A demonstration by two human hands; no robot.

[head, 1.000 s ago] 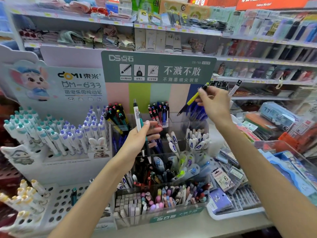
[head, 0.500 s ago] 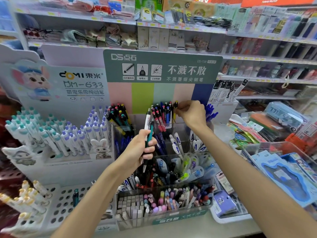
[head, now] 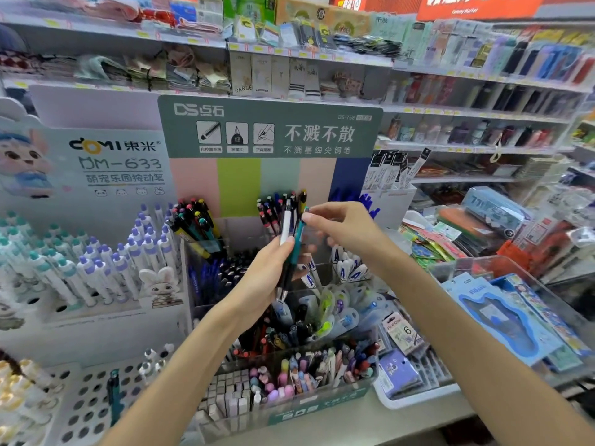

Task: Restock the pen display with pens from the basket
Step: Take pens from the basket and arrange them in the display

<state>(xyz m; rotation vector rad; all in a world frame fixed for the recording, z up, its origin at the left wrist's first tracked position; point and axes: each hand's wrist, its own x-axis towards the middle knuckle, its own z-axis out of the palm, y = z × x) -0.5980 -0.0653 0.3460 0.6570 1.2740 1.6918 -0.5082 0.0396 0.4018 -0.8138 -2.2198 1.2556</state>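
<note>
In the head view, a white pen [head: 285, 225] and a teal pen [head: 297, 239] are gripped upright in the left hand [head: 270, 272], in front of the clear pen display [head: 206, 252]. The top of the teal pen is pinched by the right hand [head: 341, 226], just beside the upper compartment's standing pens [head: 277, 207].

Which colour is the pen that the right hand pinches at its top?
Teal pen, pinched by the right hand, seen in the head view.

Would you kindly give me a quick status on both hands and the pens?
Left hand holds white pen and teal pen. Right hand pinches teal pen's top. Pen display right behind, nothing blocking.
</note>
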